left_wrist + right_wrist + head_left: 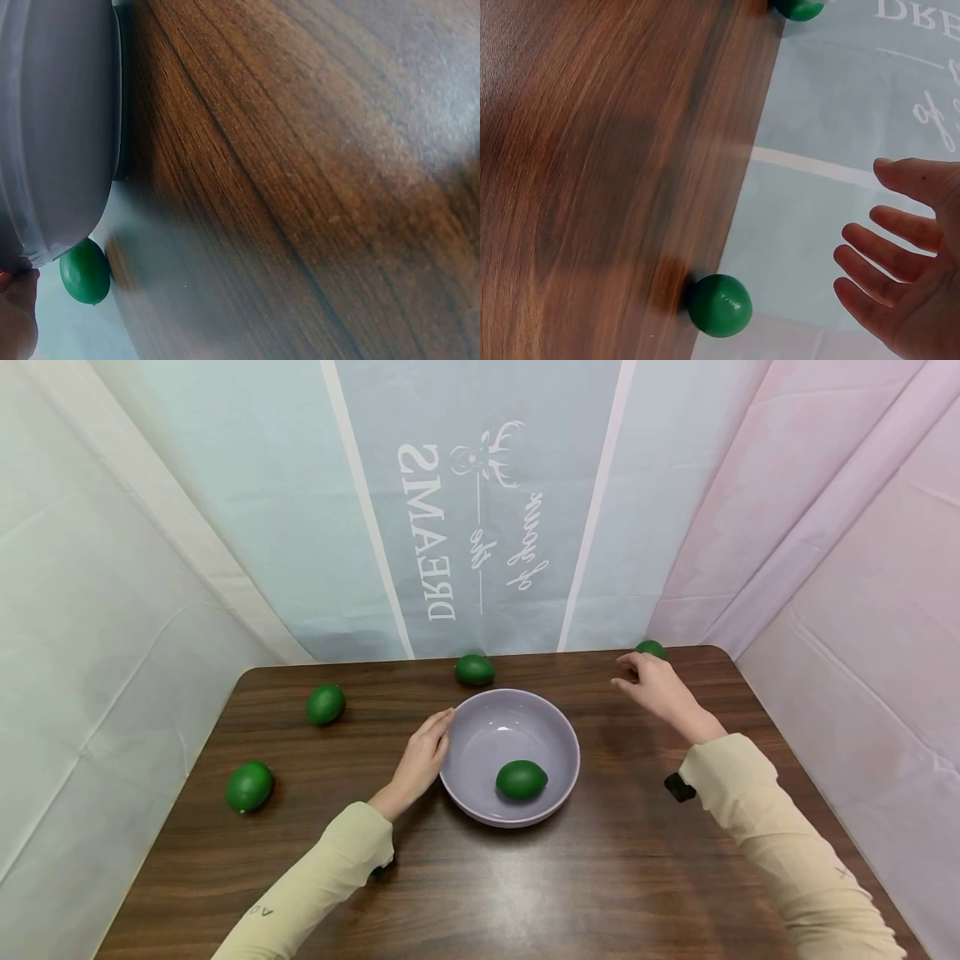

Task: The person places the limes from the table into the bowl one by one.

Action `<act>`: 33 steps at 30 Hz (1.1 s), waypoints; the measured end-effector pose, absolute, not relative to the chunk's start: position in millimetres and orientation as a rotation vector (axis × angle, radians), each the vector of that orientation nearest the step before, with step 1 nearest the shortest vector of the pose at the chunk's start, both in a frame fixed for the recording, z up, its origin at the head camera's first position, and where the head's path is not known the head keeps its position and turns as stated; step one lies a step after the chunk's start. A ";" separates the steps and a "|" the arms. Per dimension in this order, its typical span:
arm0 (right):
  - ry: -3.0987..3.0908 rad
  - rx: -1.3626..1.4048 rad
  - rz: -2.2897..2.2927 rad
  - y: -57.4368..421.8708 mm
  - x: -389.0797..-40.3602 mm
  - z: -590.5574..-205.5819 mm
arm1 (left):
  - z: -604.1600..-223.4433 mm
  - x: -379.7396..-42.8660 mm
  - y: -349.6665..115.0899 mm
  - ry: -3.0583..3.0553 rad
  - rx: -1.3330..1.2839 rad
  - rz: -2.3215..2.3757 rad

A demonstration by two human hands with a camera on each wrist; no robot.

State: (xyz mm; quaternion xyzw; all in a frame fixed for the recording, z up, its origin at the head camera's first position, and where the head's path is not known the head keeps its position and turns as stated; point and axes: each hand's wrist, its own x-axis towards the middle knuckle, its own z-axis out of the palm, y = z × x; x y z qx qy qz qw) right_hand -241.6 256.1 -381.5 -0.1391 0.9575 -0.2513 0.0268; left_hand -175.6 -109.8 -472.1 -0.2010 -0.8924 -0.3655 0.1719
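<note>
My left hand touches the left rim of a lavender bowl with its fingers nearly straight. In the left wrist view, a fingertip meets the edge of the bowl. A green lime lies inside the bowl. At the back right, my right hand hovers over the table with fingers spread and loosely bent, holding nothing. Just beyond it sits another lime, partly hidden by the hand in the head view. In the right wrist view, that lime is apart from the fingers.
One lime sits behind the bowl near the back edge. Two more, a lime and a lime, lie to the left. A green sliver shows by the left wrist. Fabric walls border the brown wooden table.
</note>
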 end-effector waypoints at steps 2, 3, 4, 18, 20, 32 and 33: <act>2.964 -0.421 -0.775 258.0 -244.0 -383.0 | -472.1 -175.7 -109.8 -2.536 -0.570 -1.042; 2.968 -0.416 -0.772 259.0 -245.1 -383.8 | -471.7 -175.5 -109.7 -2.541 -0.567 -1.045; 2.972 -0.409 -0.773 260.1 -246.2 -384.6 | -471.6 -175.5 -109.7 -2.545 -0.567 -1.048; 3.033 -0.269 -0.766 274.8 -258.5 -394.4 | -472.0 -175.9 -109.9 -2.535 -0.569 -1.058; 3.037 -0.241 -0.777 276.3 -260.3 -395.8 | -472.0 -175.9 -110.0 -2.534 -0.568 -1.061; 3.135 -0.093 -0.792 284.2 -270.3 -401.9 | -472.1 -175.3 -109.2 -2.533 -0.560 -1.045; 3.142 -0.078 -0.798 284.7 -270.9 -402.1 | -472.0 -175.3 -109.2 -2.530 -0.562 -1.046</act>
